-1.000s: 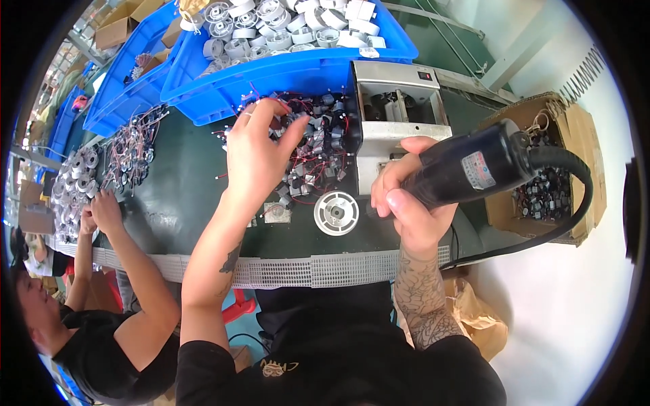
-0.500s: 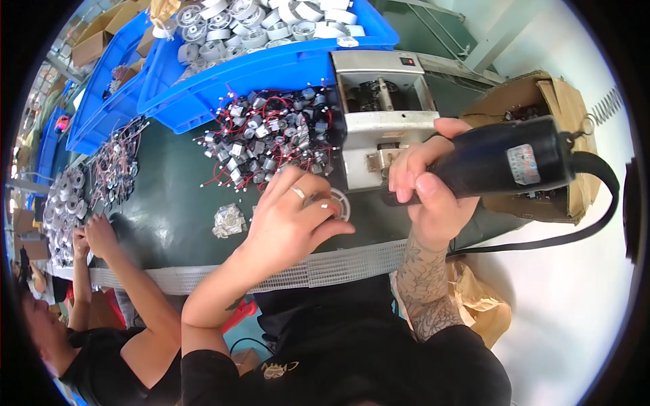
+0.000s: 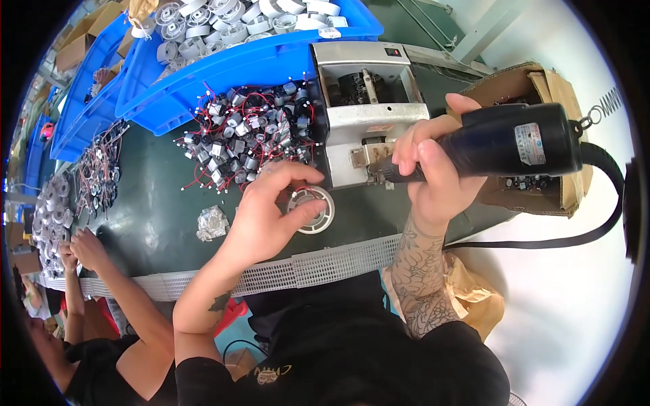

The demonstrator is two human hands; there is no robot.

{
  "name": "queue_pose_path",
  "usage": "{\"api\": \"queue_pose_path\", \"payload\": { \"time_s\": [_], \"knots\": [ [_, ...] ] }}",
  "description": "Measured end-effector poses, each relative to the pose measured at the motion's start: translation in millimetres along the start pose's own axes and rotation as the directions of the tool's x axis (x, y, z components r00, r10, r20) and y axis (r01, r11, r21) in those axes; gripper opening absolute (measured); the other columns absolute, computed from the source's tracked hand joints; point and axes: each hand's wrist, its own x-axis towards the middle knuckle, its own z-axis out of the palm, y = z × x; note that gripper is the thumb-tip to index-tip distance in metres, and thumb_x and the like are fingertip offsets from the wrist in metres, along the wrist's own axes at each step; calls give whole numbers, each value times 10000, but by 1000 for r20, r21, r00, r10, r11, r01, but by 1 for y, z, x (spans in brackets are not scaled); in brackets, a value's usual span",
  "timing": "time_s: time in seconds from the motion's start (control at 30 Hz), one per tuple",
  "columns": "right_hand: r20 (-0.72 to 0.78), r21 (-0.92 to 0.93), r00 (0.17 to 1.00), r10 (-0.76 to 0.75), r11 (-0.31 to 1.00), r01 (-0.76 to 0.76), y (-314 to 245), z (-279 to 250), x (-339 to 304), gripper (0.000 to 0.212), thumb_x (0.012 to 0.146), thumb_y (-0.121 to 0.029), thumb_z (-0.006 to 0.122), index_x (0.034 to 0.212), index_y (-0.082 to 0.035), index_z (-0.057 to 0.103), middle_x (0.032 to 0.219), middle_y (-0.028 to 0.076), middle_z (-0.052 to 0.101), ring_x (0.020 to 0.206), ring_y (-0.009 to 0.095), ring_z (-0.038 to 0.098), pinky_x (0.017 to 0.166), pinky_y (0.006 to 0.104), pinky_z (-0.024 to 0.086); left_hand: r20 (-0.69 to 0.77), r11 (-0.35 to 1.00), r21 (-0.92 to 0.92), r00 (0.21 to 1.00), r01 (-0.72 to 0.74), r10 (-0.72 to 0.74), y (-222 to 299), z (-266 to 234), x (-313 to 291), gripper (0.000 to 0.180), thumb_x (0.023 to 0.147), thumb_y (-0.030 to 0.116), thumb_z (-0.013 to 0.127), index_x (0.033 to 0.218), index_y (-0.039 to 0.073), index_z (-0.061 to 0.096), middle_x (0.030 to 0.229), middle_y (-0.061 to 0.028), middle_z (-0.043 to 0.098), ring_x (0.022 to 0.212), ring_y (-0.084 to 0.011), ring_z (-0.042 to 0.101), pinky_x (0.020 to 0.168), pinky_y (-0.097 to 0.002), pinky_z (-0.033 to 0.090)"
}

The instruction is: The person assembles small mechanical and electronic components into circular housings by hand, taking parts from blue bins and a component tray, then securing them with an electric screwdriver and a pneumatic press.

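Observation:
My left hand (image 3: 264, 210) bends over a round white plastic housing (image 3: 328, 218) lying on the dark green bench. Its thumb rests over the open middle and its fingers curl at the far rim. In my right hand (image 3: 440, 169) is a black electric screwdriver (image 3: 491, 143), held level with its tip end pointing left. That tip is in front of a metal-bodied machine (image 3: 376, 122), apart from the housing. Beyond my left hand spreads a heap of small motors with red and black wires (image 3: 250, 128).
A blue bin (image 3: 223, 71) of white round housings stands at the back. To the right is an open cardboard box (image 3: 562, 183); the screwdriver's cable hangs by it. A crumpled silvery piece (image 3: 212, 223) lies left of my hand. Another person's hands (image 3: 84, 249) work at far left.
My left hand has turned and its fingers have closed in around the housing, which now shows more fully. The screwdriver's tip end shows more clearly. The whole view has shifted slightly.

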Motion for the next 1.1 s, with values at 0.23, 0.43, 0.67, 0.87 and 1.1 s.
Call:
{"api": "queue_pose_path", "payload": {
  "time_s": [0.23, 0.43, 0.67, 0.87, 1.1],
  "knots": [
    [24, 51, 999, 39, 998, -40, -1, -2, -2, 504, 734, 78, 648, 1191, 92, 434, 666, 91, 591, 523, 123, 532, 481, 234, 436, 39, 991, 74, 993, -115, 112, 0, -6, -3, 119, 789, 43, 723, 869, 18, 640, 997, -105, 654, 947, -230, 592, 800, -320, 473],
    [287, 28, 944, 163, 984, -178, -13, -5, -7, 594, 803, -89, 598, 1306, 54, 316, 675, 72, 485, 509, 157, 477, 486, 323, 426, 8, 998, -37, 999, -48, 49, -11, -3, -3, 106, 799, 60, 708, 872, 32, 636, 933, -71, 658, 883, -220, 581, 745, -317, 477],
    [480, 152, 870, 108, 967, -204, -29, 23, -10, 695, 895, -246, 637, 1415, -22, 234, 732, 47, 508, 551, 153, 517, 536, 303, 448, -17, 999, -14, 999, -45, 45, -8, -1, 0, 190, 798, 68, 696, 973, 54, 621, 895, -71, 607, 863, -236, 539, 745, -357, 456],
    [500, 155, 861, 90, 969, -191, -13, 46, -19, 678, 874, -206, 638, 1394, -20, 246, 735, 60, 520, 539, 165, 512, 527, 322, 451, -12, 973, 128, 981, -191, 194, -11, -3, 0, 189, 777, 66, 695, 951, 59, 622, 881, -89, 602, 871, -296, 526, 783, -395, 434],
    [480, 118, 866, 139, 968, -221, -5, 51, -26, 614, 865, -175, 619, 1355, -22, 283, 717, 64, 516, 526, 166, 502, 517, 322, 449, 10, 968, 133, 977, -215, 215, -14, -3, -1, 181, 782, 72, 684, 951, 57, 619, 915, -88, 608, 898, -308, 537, 812, -411, 444]
  ]
}}
